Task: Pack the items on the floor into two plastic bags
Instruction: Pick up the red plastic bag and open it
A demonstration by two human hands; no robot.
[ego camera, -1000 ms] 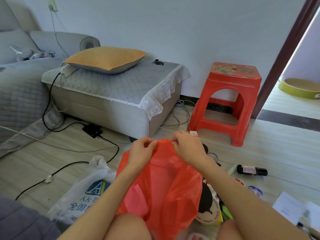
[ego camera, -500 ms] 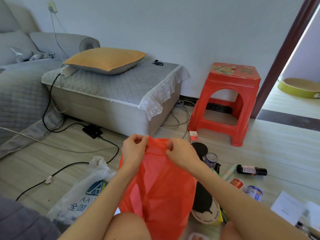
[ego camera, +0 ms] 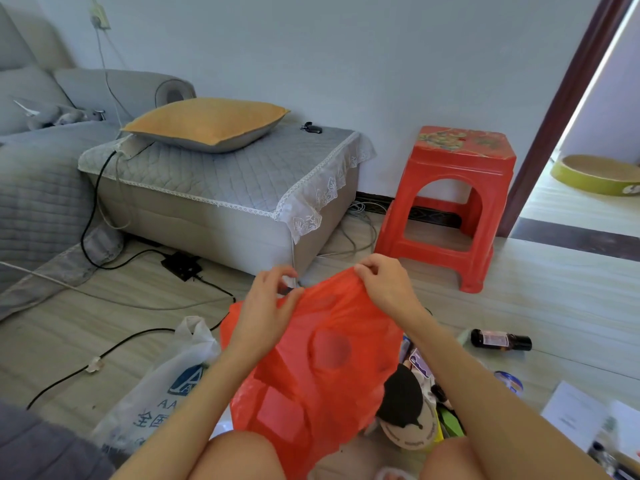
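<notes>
Hands work the thin red plastic bag (ego camera: 322, 358), held above the floor (ego camera: 554, 296) between the knees: left hand (ego camera: 266, 306) and right hand (ego camera: 384, 285) each pinch its top edge. Rubbing the layers apart should open the mouth; the white printed plastic bag (ego camera: 156, 396) waits alongside.

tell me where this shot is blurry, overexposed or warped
Head view: the red bag and both hands, left and right, look slightly motion-soft; daylight washes out the doorway at right; the wide lens bends the door frame.
</notes>
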